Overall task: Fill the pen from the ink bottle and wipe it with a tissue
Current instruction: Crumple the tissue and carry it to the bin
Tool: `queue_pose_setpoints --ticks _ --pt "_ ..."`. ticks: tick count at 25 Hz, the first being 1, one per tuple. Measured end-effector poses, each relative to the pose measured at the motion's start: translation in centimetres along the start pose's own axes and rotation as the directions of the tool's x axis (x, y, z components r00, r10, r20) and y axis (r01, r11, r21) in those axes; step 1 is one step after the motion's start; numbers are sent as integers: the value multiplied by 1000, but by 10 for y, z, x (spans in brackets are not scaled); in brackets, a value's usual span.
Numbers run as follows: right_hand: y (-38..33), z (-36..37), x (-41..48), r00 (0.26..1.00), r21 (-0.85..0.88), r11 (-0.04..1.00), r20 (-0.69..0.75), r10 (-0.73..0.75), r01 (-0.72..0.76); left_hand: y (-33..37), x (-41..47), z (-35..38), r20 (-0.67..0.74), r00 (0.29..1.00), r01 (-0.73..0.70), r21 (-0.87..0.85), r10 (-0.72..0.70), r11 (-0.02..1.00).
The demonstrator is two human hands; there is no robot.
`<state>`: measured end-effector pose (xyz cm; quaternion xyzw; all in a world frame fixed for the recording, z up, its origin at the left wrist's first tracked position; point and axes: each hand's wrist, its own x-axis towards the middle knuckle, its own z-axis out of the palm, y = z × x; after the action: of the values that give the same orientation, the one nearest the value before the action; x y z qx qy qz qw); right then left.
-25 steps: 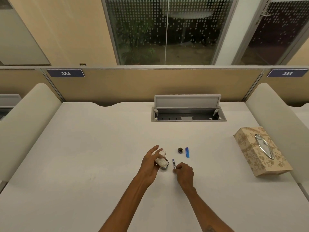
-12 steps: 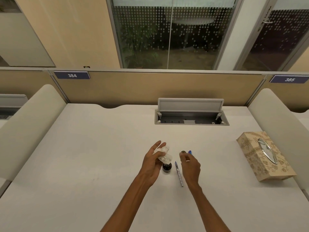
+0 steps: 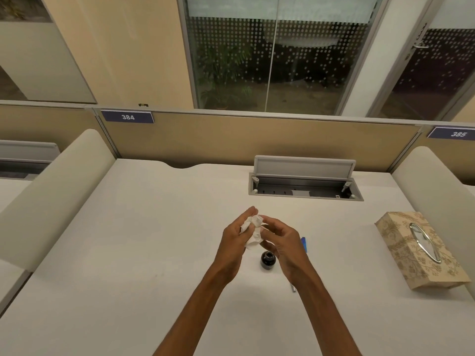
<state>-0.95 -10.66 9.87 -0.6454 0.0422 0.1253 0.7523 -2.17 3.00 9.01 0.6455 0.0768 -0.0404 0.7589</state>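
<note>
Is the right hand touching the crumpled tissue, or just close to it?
Touching. In the head view the right hand has its fingertips pressed against the crumpled tissue, which the left hand holds above the open ink bottle.

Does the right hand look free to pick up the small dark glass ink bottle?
Probably yes: the small dark glass ink bottle stands uncapped just under the right hand, nothing between them, though its fingers touch the crumpled white tissue.
</note>
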Motion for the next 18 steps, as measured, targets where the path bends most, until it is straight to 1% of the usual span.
queue_pose_setpoints --ticks 1,2,4,6,8,11,15,18 --pt "0 6 0 1000 -20 1000 -5 -23 22 3 -3 -6 -45 999 -5 79 9 997" --pt "1 12 -1 999 -38 998 -8 -50 50 5 -6 -12 -112 994 -2 100 13 995" --pt "2 24 -2 994 -66 992 -1 -108 107 10 -12 -23 -253 967 21 75 -2 997" --pt "4 36 -2 988 -67 986 -6 -153 152 13 -16 -35 -338 941 45 100 -8 994" --pt "9 50 -4 984 -51 983 -13 -180 179 14 -20 -48 -373 928 51 105 -8 993" --pt "16 71 -6 979 -39 979 -15 -202 201 14 -32 -64 -399 917 27 43 -8 999" --pt "17 95 -12 972 -53 970 24 -234 235 15 -60 -78 -355 934 -66 -76 35 995" --pt "18 107 -17 971 -86 970 94 -220 228 14 -76 -87 -348 937 -71 -164 10 984"
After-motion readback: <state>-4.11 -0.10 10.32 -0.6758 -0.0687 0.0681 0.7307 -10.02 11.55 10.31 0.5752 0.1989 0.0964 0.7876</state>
